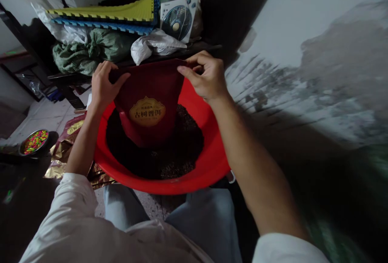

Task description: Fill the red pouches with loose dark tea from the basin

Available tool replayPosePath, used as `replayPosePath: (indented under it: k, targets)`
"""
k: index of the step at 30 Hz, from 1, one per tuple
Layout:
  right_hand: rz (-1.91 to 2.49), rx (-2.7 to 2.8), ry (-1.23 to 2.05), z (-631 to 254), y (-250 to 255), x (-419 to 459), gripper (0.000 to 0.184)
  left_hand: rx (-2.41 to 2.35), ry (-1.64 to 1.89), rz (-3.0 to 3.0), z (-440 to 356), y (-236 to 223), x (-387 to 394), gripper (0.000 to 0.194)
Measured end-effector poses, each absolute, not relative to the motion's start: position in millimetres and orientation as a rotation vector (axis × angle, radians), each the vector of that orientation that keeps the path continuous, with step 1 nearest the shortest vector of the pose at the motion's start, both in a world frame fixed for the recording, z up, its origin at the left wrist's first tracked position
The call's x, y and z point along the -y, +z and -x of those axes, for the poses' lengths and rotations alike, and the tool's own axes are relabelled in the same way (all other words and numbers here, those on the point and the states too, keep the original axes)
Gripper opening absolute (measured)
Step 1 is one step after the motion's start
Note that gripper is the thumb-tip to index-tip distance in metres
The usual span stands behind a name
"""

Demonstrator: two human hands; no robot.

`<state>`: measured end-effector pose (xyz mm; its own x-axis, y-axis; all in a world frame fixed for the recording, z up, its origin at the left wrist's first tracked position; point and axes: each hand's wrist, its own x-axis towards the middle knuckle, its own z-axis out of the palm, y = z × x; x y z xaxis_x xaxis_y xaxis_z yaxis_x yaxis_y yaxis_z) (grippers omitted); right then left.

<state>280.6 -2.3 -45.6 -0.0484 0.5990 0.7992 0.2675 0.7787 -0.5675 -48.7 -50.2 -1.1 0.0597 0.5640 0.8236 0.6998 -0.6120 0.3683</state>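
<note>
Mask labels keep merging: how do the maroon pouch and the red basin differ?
The pouch is dark maroon with a gold oval label; the basin is bright red and plain. The pouch is much narrower than the basin. The left hand and right hand hold the pouch upright by its top edge, while the basin lies open beneath, holding dark loose tea. Both are red-toned.

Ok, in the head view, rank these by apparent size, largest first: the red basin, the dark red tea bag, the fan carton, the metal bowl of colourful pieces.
1. Red plastic basin
2. Dark red Pu'er tea bag
3. Fan carton and metal bowl: these look alike, and differing distance makes ranking them unsure.
</note>
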Motion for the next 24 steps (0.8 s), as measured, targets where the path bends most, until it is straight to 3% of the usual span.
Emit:
replayPosePath:
  k: [6, 11, 20, 24]
  targets:
    - [0.702, 1.627, 0.453, -282.2, -55.8, -9.3, 0.065, 1.401, -1.673, 2.461, 56.7, 5.0, 53.9, 0.032]
    - [0.657, 1.641, 0.401, -279.5, -56.3, -10.9, 0.061, 1.43, -1.734, 2.452, 56.2, 5.7, 55.4, 0.033]
    - [0.682, 1.638, 0.36, -278.1, -57.1, -9.4, 0.058, 1.468, -2.062, 2.452, 61.0, -13.4, 36.0, 0.068]
    - [0.672, 1.624, 0.433, -277.0, -58.2, -7.5, 0.059, 1.51, -2.169, 2.565, 60.7, -19.7, 36.2, 0.069]
